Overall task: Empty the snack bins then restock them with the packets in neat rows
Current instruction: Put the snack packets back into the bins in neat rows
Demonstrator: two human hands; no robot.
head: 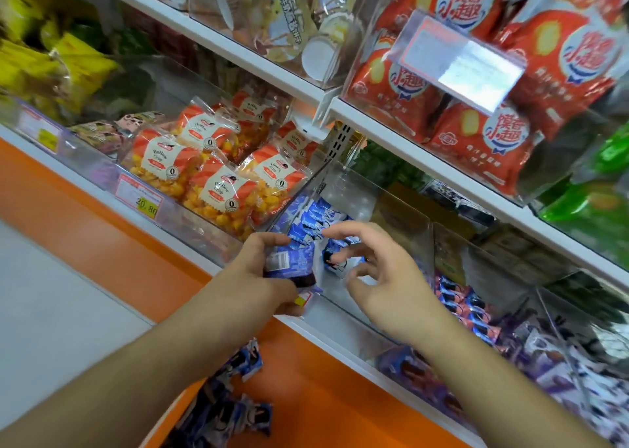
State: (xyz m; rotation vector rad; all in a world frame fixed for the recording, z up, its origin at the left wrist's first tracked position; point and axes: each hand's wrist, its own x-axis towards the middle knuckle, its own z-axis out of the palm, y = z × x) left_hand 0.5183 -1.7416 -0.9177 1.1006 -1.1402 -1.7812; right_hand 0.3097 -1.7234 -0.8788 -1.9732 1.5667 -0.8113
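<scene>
A clear plastic snack bin (401, 206) on the lower shelf holds several small blue-and-white packets (311, 218) leaning at its left side. My left hand (262, 277) grips a few blue packets (289, 262) at the bin's front left corner. My right hand (377, 277) hovers over the bin's front with its fingers spread and loosely bent, above a white-and-blue packet (335, 260). It holds nothing that I can see. More blue packets (235, 410) lie in a pile low down, below the shelf.
Left of the bin, another bin is full of orange Hollow Crisp bags (218, 172) with a price tag (143, 197). Right of it, bins hold dark blue and pink packets (466, 304). Red bags (476, 83) fill the shelf above. An orange shelf front (323, 379) runs below.
</scene>
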